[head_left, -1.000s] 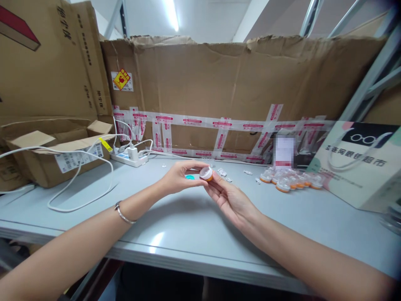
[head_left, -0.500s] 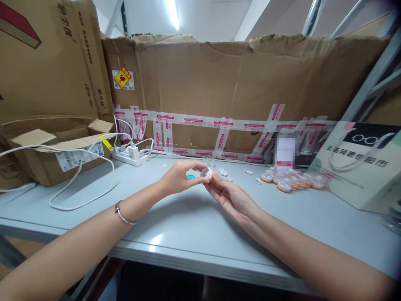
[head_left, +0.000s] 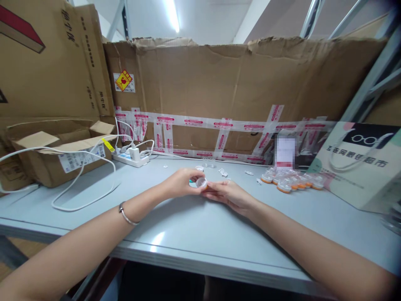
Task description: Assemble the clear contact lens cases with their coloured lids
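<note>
A small round white case with an orange rim [head_left: 201, 182] is held low over the table between both hands. My left hand [head_left: 183, 182] pinches it from the left between thumb and fingers, its hollow side facing up and toward me. From the right, my right hand [head_left: 230, 194] closes its fingertips on the orange edge. Just behind the left fingers lies a white round piece [head_left: 199, 168], and a bit of a teal piece [head_left: 191, 182] shows past them. Several small white parts [head_left: 223, 172] are scattered behind the hands.
Several orange-and-clear cases [head_left: 291, 182] are piled at the right, beside a paper bag [head_left: 357, 167]. A power strip [head_left: 131, 158] with looping white cables and an open cardboard box [head_left: 46, 167] occupy the left. Large cardboard [head_left: 238, 83] stands along the back.
Both hands have come down and slightly toward me with the case, which is now tilted more upward. The white round piece behind the left fingers has come into view.
</note>
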The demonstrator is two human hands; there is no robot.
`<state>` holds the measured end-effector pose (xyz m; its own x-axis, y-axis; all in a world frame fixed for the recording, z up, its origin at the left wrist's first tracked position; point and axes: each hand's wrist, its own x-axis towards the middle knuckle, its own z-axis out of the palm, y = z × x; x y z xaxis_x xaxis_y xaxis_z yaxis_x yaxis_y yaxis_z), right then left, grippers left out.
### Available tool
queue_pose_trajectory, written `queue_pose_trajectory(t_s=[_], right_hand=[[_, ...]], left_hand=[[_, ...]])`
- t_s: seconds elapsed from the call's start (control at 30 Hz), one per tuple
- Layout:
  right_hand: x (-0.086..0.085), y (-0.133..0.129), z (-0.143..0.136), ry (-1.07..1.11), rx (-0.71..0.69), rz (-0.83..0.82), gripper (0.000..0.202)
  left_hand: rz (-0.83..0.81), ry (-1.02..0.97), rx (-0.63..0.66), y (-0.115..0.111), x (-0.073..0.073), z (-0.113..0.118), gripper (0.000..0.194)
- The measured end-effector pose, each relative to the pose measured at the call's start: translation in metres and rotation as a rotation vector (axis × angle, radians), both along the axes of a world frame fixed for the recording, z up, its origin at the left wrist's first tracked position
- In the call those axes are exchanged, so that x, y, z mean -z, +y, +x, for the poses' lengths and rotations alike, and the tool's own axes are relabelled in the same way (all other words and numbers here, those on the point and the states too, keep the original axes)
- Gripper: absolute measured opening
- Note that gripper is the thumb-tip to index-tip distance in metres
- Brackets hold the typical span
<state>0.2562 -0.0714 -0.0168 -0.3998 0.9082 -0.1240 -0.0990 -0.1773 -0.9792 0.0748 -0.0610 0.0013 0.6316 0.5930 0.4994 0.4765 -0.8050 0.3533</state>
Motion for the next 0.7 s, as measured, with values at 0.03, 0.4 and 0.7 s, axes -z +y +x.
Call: queue_pose_trajectory(t_s=[0.03, 0.4, 0.7], right_hand=[[0.001, 0.007, 0.004, -0.111, -0.007, 0.065, 0.018], [-0.048, 0.058, 0.115, -1.416, 0.474, 0.574, 0.02], [-0.03, 0.061, 0.119, -1.644, 0.343, 0.487, 0.016]], left_hand=[[-0.02, 0.05, -0.012, -0.001, 0.001, 0.0, 0.016], [-0.093, 0.24, -0.061, -0.003, 0.006, -0.001, 0.021], [-0.072, 0.263, -0.054, -0.004, 0.007, 0.0, 0.029]])
